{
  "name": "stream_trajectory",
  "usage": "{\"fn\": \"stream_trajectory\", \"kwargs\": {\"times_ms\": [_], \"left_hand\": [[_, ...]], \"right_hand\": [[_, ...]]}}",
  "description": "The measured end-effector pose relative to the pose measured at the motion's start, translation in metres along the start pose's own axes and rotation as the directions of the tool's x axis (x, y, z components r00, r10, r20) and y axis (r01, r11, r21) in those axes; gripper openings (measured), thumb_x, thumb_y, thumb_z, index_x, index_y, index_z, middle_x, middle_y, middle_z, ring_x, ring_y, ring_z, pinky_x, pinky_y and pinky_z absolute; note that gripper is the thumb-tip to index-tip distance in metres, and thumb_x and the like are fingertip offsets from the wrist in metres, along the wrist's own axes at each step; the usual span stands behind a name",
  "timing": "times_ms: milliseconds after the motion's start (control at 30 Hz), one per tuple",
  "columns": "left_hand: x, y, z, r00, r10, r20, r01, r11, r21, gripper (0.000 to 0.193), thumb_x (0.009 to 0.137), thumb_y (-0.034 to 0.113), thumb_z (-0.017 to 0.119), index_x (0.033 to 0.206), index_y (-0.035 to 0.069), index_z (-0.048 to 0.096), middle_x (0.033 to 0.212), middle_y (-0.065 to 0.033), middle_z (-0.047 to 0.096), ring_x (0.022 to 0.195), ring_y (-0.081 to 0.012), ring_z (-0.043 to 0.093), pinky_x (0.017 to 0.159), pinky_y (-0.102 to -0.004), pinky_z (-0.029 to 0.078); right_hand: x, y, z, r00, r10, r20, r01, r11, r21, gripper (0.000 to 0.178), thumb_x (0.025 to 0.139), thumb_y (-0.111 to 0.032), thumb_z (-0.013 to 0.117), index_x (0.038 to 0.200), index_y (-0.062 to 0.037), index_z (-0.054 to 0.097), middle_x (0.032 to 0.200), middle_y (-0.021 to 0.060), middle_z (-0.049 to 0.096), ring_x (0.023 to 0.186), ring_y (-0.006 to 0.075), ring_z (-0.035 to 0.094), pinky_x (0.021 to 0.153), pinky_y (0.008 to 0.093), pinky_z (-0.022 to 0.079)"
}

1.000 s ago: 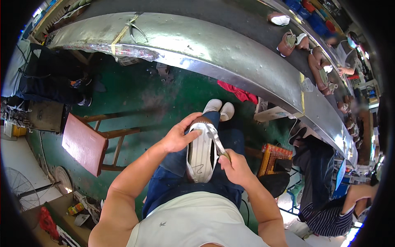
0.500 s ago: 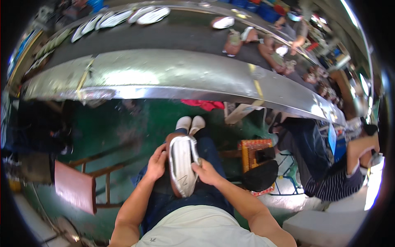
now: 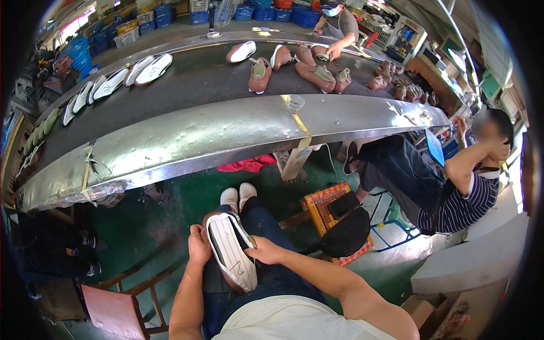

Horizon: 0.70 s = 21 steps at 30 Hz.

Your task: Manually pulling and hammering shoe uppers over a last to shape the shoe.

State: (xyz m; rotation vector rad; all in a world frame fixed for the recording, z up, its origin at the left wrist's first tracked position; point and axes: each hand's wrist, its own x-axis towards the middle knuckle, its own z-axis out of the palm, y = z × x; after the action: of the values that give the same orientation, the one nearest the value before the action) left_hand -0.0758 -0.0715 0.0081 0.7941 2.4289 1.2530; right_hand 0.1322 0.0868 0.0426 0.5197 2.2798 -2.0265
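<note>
Over my lap I hold a brown shoe (image 3: pixel 231 249), its white, lengthwise-ribbed face turned up toward me. A dark squiggle is drawn on that face, near the end closest to my body. My left hand (image 3: pixel 198 246) grips the shoe's left edge toward its far end, fingers partly hidden. On the right edge, my right hand (image 3: pixel 264 250) is closed with the thumb over the rim; its other fingers are hidden. A thin loose strand hangs along this side of the shoe.
Ahead runs a dark conveyor belt (image 3: pixel 195 80) with a dented metal side (image 3: pixel 209 131). White-faced shoes (image 3: pixel 111 83) lie at left, brown shoes (image 3: pixel 314 76) at right. A co-worker (image 3: pixel 340 28) reaches in from the far side; another person (image 3: pixel 459 192) sits at right. Stools (image 3: pixel 113 311) flank me.
The view has lifted and turned rightward, showing more beyond the belt. Both my hands stay on the shoe, which tilts slightly more to the left. The seated person's head has come into sight.
</note>
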Motion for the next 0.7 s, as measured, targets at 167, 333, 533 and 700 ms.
{"fn": "stream_trajectory", "kwargs": {"times_ms": [167,333,533,700], "left_hand": [[0.004,0.003,-0.005,0.956,-0.190,0.224,0.282,0.386,-0.878,0.016,0.105,0.014,0.051,0.108,0.001,0.060,0.090,-0.0039,0.066,0.082,-0.0111,0.062,0.075,-0.0258,0.050],[0.032,-0.033,0.019,0.935,-0.351,0.055,0.249,0.538,-0.805,0.033,0.108,0.026,0.050,0.099,-0.002,0.065,0.084,-0.0098,0.071,0.073,-0.0190,0.069,0.067,-0.0315,0.057],[0.080,-0.116,0.045,0.813,-0.573,0.107,0.514,0.618,-0.594,0.041,0.107,0.027,0.048,0.107,-0.011,0.062,0.100,-0.0187,0.072,0.085,-0.0312,0.072,0.079,-0.0394,0.059],[0.049,-0.144,0.031,0.801,-0.428,-0.420,0.262,0.879,-0.398,0.037,0.106,0.031,0.051,0.119,-0.002,0.061,0.097,-0.0100,0.066,0.076,-0.0164,0.058,0.065,-0.0344,0.049]], "right_hand": [[0.003,0.013,0.000,0.999,0.033,-0.014,-0.034,0.995,-0.089,0.039,0.091,-0.007,0.061,0.128,0.0018,0.057,0.117,0.0139,0.068,0.109,0.0211,0.062,0.099,0.0353,0.048],[0.011,-0.003,0.008,0.999,-0.025,-0.034,0.022,0.996,-0.092,0.036,0.088,-0.016,0.066,0.117,0.0036,0.058,0.105,0.0219,0.068,0.097,0.0319,0.067,0.090,0.0408,0.051],[0.017,-0.011,0.009,0.999,0.026,-0.045,-0.034,0.982,-0.185,0.036,0.087,-0.016,0.065,0.115,0.0044,0.058,0.104,0.0242,0.068,0.098,0.0350,0.067,0.089,0.0419,0.051],[0.011,-0.012,0.011,0.999,0.013,-0.045,-0.018,0.994,-0.109,0.040,0.084,-0.013,0.064,0.119,0.0037,0.057,0.106,0.0247,0.067,0.099,0.0357,0.067,0.092,0.0420,0.051]]}}
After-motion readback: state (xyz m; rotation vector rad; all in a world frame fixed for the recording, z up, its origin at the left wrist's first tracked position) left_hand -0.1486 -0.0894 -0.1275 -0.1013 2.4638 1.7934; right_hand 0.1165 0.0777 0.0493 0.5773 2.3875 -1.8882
